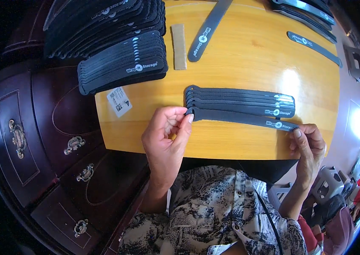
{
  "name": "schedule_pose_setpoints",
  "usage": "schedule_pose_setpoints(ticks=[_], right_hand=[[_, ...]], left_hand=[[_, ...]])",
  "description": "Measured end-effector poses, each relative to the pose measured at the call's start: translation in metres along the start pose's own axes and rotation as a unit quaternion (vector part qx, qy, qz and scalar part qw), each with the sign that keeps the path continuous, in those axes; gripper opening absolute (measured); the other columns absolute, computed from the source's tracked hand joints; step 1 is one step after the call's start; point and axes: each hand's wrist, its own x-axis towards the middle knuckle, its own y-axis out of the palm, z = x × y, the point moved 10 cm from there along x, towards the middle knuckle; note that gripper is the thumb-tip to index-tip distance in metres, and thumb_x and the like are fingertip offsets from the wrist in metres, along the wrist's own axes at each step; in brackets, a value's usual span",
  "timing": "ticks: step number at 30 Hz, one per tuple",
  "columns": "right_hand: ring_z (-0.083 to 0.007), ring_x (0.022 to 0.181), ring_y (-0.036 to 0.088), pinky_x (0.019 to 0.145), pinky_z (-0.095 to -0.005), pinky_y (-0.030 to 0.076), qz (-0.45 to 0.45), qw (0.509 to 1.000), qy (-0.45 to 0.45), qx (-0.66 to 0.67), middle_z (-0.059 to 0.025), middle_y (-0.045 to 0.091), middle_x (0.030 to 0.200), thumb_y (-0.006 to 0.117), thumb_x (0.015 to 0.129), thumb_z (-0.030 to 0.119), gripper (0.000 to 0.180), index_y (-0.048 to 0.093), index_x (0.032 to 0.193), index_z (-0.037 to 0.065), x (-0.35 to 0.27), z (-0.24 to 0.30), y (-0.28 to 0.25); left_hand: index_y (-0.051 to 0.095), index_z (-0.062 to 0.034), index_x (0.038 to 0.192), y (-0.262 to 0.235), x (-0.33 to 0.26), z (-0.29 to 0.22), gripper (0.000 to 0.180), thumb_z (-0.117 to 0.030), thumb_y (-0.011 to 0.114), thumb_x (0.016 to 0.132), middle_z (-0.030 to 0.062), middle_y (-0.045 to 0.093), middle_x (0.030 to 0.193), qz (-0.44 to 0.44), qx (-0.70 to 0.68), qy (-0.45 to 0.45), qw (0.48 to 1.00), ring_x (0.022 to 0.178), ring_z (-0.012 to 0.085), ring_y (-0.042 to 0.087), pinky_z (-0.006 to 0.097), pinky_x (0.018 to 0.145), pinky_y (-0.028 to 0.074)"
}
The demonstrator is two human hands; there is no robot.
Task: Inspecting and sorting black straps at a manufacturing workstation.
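Stretched between my hands is a black storage strap [235, 117] with pale print near its right end. My left hand [168, 129] pinches its rounded, holed left end between thumb and fingertips. At the printed right end, my right hand [307, 142] grips it with the thumb on top. Just beyond it lies a fanned stack of several similar straps [239, 100], their left ends overlapping in steps. The held strap runs along the near side of this stack, slightly slanted; whether it touches the stack I cannot tell.
Large piles of black straps [122, 63] stand at the far left of the yellow wooden table [146, 138]. Nearby lie a tan strip [179, 46], a loose strap [207, 32] and a white label [119, 102]. Another strap [313, 47] lies far right. Dark drawers [67, 140] flank the left side.
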Motion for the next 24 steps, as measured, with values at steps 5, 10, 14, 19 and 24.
schedule_pose_setpoints(ticks=[5,10,14,19,24], right_hand=[[-0.0045,0.055,0.051,0.047,-0.017,0.038,-0.005,1.0,-0.01,-0.011,0.0003,0.06,0.069,0.068,0.086,0.012,0.01,0.063,0.087,0.004,0.0029,-0.0022,-0.0017],[-0.0038,0.054,0.051,0.045,-0.0163,0.038,-0.019,1.0,-0.002,0.0,0.0014,0.059,0.069,0.067,0.087,0.012,0.009,0.063,0.087,0.004,0.0046,-0.0039,-0.003],[-0.0035,0.054,0.051,0.045,-0.0163,0.038,-0.019,1.0,0.0,-0.003,0.0013,0.059,0.069,0.067,0.087,0.013,0.009,0.063,0.087,0.004,0.0052,-0.0031,-0.0018],[-0.0032,0.052,0.05,0.043,-0.0164,0.036,-0.022,1.0,0.004,-0.009,0.0012,0.059,0.069,0.066,0.088,0.013,0.009,0.062,0.086,0.004,0.006,-0.0026,-0.0014],[-0.0029,0.049,0.047,0.042,-0.017,0.034,-0.026,1.0,-0.001,-0.013,0.0015,0.058,0.069,0.065,0.089,0.012,0.009,0.062,0.086,0.004,0.0076,-0.0006,0.001]], left_hand=[[0.059,-0.0001,0.093,0.0012,0.0009,-0.0034,0.015,0.004,0.068,0.082,0.0009,0.063,0.075,-0.01,-0.002,0.036,0.999,0.063,0.0012,0.054,0.016,0.056,0.042],[0.059,0.0002,0.093,0.0024,0.0019,-0.0049,0.014,0.004,0.067,0.082,0.0005,0.062,0.073,-0.005,0.007,0.033,0.999,0.062,0.0009,0.053,0.016,0.055,0.042],[0.059,-0.0011,0.094,0.004,0.0018,-0.0072,0.016,0.007,0.066,0.082,-0.0019,0.06,0.079,0.003,0.019,0.018,1.0,0.067,0.0004,0.052,0.015,0.061,0.041],[0.057,0.0006,0.092,0.0054,0.0042,-0.0066,0.015,0.007,0.066,0.081,0.0003,0.059,0.071,-0.004,0.021,0.03,0.999,0.06,0.0015,0.052,0.016,0.053,0.041],[0.057,0.0005,0.093,0.0044,0.0038,-0.0102,0.016,0.007,0.066,0.081,0.0013,0.059,0.071,-0.006,0.037,0.03,0.999,0.06,0.0023,0.052,0.017,0.053,0.042]])
